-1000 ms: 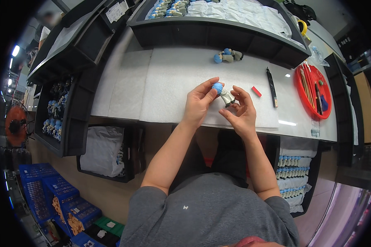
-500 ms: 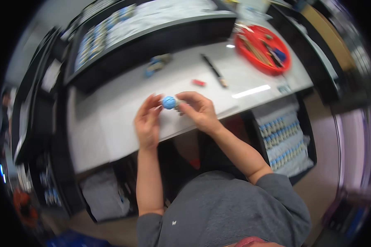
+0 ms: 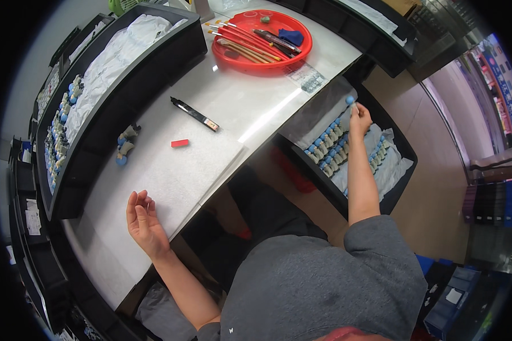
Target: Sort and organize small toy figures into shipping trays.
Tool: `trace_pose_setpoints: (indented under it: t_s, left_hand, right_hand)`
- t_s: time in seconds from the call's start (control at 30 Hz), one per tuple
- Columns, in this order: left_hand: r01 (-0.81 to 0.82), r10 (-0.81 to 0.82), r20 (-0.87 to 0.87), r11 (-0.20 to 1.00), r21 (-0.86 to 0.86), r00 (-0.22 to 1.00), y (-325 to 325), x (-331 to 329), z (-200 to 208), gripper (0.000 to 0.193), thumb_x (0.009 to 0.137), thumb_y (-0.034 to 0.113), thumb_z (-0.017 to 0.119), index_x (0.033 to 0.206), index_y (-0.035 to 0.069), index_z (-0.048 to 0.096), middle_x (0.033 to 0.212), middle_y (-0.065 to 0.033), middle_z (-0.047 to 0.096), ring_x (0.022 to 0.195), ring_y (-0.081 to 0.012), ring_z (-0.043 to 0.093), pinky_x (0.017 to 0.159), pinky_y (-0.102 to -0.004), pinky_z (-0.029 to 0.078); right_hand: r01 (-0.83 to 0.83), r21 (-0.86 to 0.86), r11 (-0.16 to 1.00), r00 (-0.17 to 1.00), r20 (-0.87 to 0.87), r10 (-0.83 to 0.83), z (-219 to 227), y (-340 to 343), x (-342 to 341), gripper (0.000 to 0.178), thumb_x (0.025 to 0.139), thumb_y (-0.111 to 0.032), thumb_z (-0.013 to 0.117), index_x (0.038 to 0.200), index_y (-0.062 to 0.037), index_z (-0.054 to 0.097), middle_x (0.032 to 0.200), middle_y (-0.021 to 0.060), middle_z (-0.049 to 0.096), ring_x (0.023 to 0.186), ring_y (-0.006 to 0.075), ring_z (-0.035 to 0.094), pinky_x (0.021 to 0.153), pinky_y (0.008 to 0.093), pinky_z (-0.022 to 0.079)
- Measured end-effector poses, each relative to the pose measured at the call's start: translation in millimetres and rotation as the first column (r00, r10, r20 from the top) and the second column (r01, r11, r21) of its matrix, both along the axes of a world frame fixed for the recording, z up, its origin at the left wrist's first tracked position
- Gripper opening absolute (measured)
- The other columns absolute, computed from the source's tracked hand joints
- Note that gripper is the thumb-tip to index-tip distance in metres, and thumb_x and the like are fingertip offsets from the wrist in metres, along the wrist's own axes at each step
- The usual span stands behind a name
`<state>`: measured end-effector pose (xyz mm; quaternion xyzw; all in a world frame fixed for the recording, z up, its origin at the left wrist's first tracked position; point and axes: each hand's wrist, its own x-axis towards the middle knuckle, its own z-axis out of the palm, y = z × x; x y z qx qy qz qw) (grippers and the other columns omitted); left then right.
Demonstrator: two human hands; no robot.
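Observation:
My right hand point(image 3: 359, 119) reaches out over a black bin point(image 3: 308, 177) at the right. Pinched in its fingertips is a small figurine with a round light-blue top point(image 3: 350, 100); its lower part is mostly hidden by the fingers. Beneath the hand, rows of similar blue-and-cream figurines point(image 3: 334, 149) lie on white wrapping sheets point(image 3: 352, 177) in the bin. My left hand point(image 3: 145, 227) hovers above the white worktable point(image 3: 119, 250) near its front edge, palm turned inward, fingers loosely curled and holding nothing. A few more figurines point(image 3: 126, 145) lie beyond it on the table.
A black marker-like pen point(image 3: 194, 113) and a small red block point(image 3: 180, 143) lie mid-table. Farther back stands a round red tray point(image 3: 261, 67) with brushes and a blue cloth. A long black bin point(image 3: 119, 108) with figurines and white sheets lines the table's left side.
My right hand has carried the figurine from over the table to the bin at the right. My left hand has let go of it, and the view has turned rightward.

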<state>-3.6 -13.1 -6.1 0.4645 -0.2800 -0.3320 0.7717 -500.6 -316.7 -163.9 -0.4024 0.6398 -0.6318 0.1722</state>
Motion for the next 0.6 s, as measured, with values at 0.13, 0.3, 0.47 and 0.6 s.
trace_pose_setpoints:
  t_s: [0.13, 0.3, 0.47, 0.6]
  left_hand:
    - [-0.038, 0.037, 0.027, 0.999, 0.036, 0.999, 3, 0, 1, 0.027, 0.088, 0.011, 0.047, 0.113, 0.000, 0.050, 0.106, -0.0114, 0.055, 0.095, -0.0153, 0.051, 0.087, -0.0273, 0.041]
    - [-0.039, 0.038, 0.024, 0.999, 0.035, 0.999, 2, 0, 0, 0.027, 0.089, 0.011, 0.047, 0.113, 0.000, 0.050, 0.106, -0.0115, 0.055, 0.095, -0.0154, 0.051, 0.087, -0.0272, 0.041]
    - [-0.089, 0.089, -0.005, 0.994, 0.064, 0.996, 6, 2, 2, 0.026, 0.088, 0.009, 0.048, 0.111, 0.000, 0.050, 0.105, -0.0104, 0.055, 0.095, -0.0153, 0.051, 0.087, -0.0272, 0.040]
    - [-0.063, 0.064, -0.026, 0.997, 0.042, 0.998, 3, 3, 0, 0.023, 0.086, 0.007, 0.050, 0.108, -0.001, 0.052, 0.100, -0.0099, 0.057, 0.093, -0.0154, 0.054, 0.083, -0.0268, 0.043]
  right_hand:
    - [0.220, 0.337, 0.916, 0.950, -0.289, -0.122, -30, 10, -20, 0.018, 0.073, -0.010, 0.062, 0.090, -0.0037, 0.062, 0.087, 0.0108, 0.063, 0.079, 0.0207, 0.060, 0.073, 0.0318, 0.046]
    - [0.150, 0.409, 0.900, 0.945, -0.326, -0.009, -42, 9, -17, 0.023, 0.070, -0.016, 0.065, 0.090, -0.0048, 0.062, 0.088, 0.0124, 0.063, 0.083, 0.0265, 0.060, 0.075, 0.0358, 0.046]
    - [0.238, 0.501, 0.832, 0.831, -0.549, 0.093, -52, 0, -13, 0.029, 0.072, -0.027, 0.062, 0.091, -0.0053, 0.062, 0.088, 0.0153, 0.063, 0.084, 0.0316, 0.059, 0.077, 0.0387, 0.044]
    - [0.351, 0.585, 0.731, 0.738, -0.654, 0.168, -34, 0, -3, 0.032, 0.073, -0.029, 0.062, 0.099, -0.0100, 0.060, 0.096, 0.0167, 0.060, 0.092, 0.0343, 0.056, 0.077, 0.0417, 0.044]
